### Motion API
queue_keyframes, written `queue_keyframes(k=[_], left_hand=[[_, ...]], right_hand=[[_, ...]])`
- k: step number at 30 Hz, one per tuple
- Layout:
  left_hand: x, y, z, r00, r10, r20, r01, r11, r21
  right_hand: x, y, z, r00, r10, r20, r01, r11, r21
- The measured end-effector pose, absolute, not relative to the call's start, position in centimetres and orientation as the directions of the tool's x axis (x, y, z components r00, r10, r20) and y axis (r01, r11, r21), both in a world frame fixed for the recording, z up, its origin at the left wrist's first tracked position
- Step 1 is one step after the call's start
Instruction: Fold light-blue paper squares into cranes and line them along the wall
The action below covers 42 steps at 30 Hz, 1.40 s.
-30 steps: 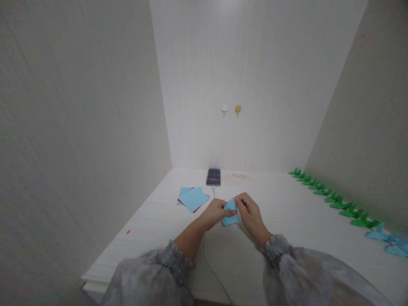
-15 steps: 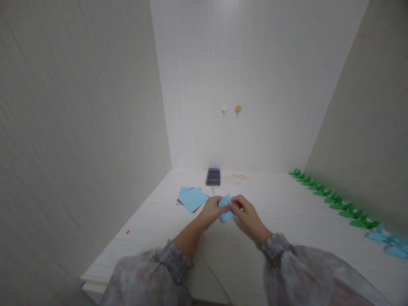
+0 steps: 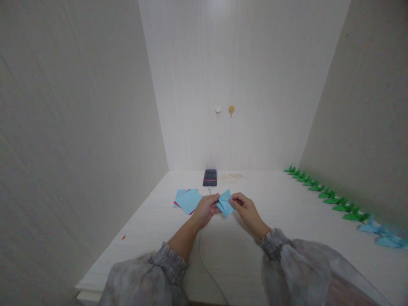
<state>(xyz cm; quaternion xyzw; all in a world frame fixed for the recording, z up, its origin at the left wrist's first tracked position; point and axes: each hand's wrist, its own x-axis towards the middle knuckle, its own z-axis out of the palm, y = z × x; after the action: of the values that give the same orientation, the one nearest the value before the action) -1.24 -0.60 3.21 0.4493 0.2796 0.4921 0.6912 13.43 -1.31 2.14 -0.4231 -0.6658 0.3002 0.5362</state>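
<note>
A small light-blue folded origami paper (image 3: 225, 203), diamond-shaped with layered creases, is held between my two hands above the white table. My left hand (image 3: 204, 209) grips its left edge, with some fingers behind the paper. At its right edge, my right hand (image 3: 247, 208) pinches it between thumb and fingertips. Loose sheets of blue paper (image 3: 188, 199), with red edges showing between them, lie on the table just left of my left hand.
A phone (image 3: 210, 177) leans near the back wall, its white cable (image 3: 207, 268) running towards me. Green folded paper figures (image 3: 325, 193) line the right side, followed by light-blue ones (image 3: 389, 241). A small orange bit (image 3: 124, 237) lies at left. Two hooks (image 3: 231, 109) hang on the wall.
My left thumb has moved off the front of the folded paper, so more of its creased face shows. The view has shifted slightly to the right.
</note>
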Motion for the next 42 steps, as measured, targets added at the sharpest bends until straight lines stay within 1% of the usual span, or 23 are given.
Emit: queue_keyframes(k=[5, 8, 11, 16, 22, 28, 34, 38, 42], left_hand=[[-1.3, -0.6, 3.0, 0.381, 0.923, 0.057, -0.402, 0.110, 0.909], [-1.2, -1.0, 3.1, 0.438, 0.895, 0.089, -0.368, 0.087, 0.926], [-1.1, -1.3, 3.3, 0.496, 0.860, 0.120, -0.331, 0.060, 0.942], [-1.1, -1.3, 3.3, 0.540, 0.832, 0.126, -0.311, 0.057, 0.949], [-1.2, -1.0, 3.0, 0.537, 0.835, 0.119, -0.323, 0.073, 0.944], [-1.1, -1.1, 3.2, 0.513, 0.850, 0.123, -0.321, 0.057, 0.945], [-1.2, -1.2, 3.3, 0.505, 0.855, 0.117, -0.310, 0.053, 0.949], [-1.2, -1.0, 3.1, 0.506, 0.854, 0.118, -0.320, 0.059, 0.946], [-1.2, -0.9, 3.0, 0.482, 0.867, 0.123, -0.320, 0.044, 0.946]], right_hand=[[13.1, -1.6, 2.4, -0.127, 0.919, 0.373, 0.118, 0.387, -0.914], [12.9, -1.8, 2.3, -0.157, 0.918, 0.365, 0.086, 0.381, -0.921], [12.9, -1.8, 2.2, -0.142, 0.905, 0.400, 0.133, 0.418, -0.899], [13.1, -1.8, 2.4, -0.131, 0.883, 0.450, 0.232, 0.469, -0.852], [13.1, -2.3, 3.0, -0.094, 0.849, 0.520, 0.372, 0.514, -0.773], [12.9, -2.7, 3.6, -0.138, 0.840, 0.524, 0.346, 0.537, -0.769], [12.9, -2.5, 3.3, -0.112, 0.827, 0.550, 0.398, 0.545, -0.738], [12.7, -2.5, 3.2, -0.100, 0.840, 0.533, 0.335, 0.533, -0.777], [12.6, -2.6, 3.3, -0.125, 0.861, 0.492, 0.272, 0.507, -0.818]])
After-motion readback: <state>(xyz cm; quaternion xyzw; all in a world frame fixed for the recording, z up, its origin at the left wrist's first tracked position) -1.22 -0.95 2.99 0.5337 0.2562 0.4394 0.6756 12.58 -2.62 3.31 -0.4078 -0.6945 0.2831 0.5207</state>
